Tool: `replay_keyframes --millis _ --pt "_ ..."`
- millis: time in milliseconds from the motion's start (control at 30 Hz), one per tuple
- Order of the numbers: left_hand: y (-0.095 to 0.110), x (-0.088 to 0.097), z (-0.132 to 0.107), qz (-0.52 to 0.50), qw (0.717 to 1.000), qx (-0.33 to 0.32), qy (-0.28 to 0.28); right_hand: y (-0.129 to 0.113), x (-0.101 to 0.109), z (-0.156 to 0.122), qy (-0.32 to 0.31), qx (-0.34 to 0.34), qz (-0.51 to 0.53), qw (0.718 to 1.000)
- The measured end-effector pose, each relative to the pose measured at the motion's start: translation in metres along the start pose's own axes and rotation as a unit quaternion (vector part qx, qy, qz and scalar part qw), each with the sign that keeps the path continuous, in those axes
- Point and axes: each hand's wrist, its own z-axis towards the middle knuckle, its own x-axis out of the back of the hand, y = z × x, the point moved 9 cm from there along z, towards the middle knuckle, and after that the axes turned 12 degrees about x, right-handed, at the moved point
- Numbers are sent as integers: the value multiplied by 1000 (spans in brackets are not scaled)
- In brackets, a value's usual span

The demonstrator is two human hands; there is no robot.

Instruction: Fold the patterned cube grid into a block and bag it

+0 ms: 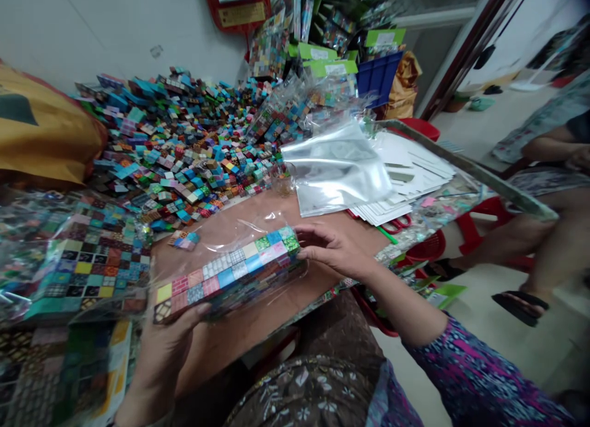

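Observation:
A long block of small patterned cubes (230,268) lies inside a clear plastic bag (221,227) over the brown board (276,212). My left hand (173,338) grips the near left end, its thumb along the block's side and its other fingers mostly hidden beneath. At the far right end, my right hand (332,249) holds the block and bag film between thumb and fingers. A few joined cubes (184,239) lie just behind the block's left part.
Loose patterned cubes (193,150) form a big heap against the wall. Packed bags of cubes (92,261) stand at left, below a yellow sack (41,126). Clear empty bags (338,166), white cards (415,169) and red scissors (401,223) lie at right. Another person's leg (502,236) is beyond.

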Motion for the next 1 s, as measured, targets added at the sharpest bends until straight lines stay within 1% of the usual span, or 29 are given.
replay_keyframes --millis 100,167,300,400,467,600,667,700,800,867,933,1000 --pt "0 3 -1 12 1000 10 20 -4 -2 -6 -4 12 -8 1000" --pt "0 6 -1 10 999 13 27 -9 1 -6 3 26 -23 999" --pt "0 5 -1 6 1000 19 23 -17 7 1 26 51 -76 995" --pt "0 3 -1 13 999 21 20 -17 7 8 26 54 -109 992" --pt "0 2 0 14 1000 19 17 -17 6 12 13 49 -121 991" --pt "-2 5 2 6 1000 16 20 -22 3 16 -40 34 -156 986" --pt "-4 7 3 6 1000 19 20 -30 3 16 -72 36 -217 973" --pt "-4 8 3 7 1000 20 20 -34 3 17 -89 39 -261 960" --pt "-4 8 2 11 1000 20 19 -47 -1 19 -136 56 -402 904" --pt "-3 7 1 14 1000 17 17 -52 -4 21 -161 63 -456 873" --pt "-2 5 0 22 1000 18 12 -53 -8 22 -181 68 -468 863" --pt "-2 4 0 28 999 20 9 -53 -8 22 -185 71 -471 860"
